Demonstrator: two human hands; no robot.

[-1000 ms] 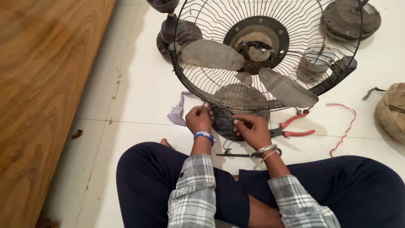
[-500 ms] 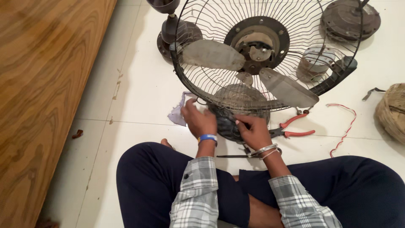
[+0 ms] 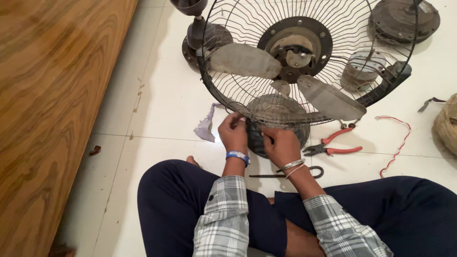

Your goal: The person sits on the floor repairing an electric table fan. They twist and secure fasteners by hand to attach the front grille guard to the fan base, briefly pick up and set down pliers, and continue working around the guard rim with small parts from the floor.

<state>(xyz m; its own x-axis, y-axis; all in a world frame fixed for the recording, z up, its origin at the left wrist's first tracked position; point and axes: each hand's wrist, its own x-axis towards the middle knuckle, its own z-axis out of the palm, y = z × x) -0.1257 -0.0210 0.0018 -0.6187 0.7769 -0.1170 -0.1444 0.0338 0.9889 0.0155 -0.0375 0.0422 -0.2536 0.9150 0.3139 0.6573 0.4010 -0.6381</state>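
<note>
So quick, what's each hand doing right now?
Left hand: fingers pinched on the fan guard rim.
Right hand: fingers curled at the guard's bottom edge; grip unclear.

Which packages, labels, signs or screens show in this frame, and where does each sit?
None show. The hands work at the lower rim of a wire fan guard on the tiled floor; red-handled pliers, a cloth scrap and other fan parts lie around, all unmarked.

Both hands reach forward side by side, left hand (image 3: 233, 132) and right hand (image 3: 281, 145), fingers curled downward.
</note>
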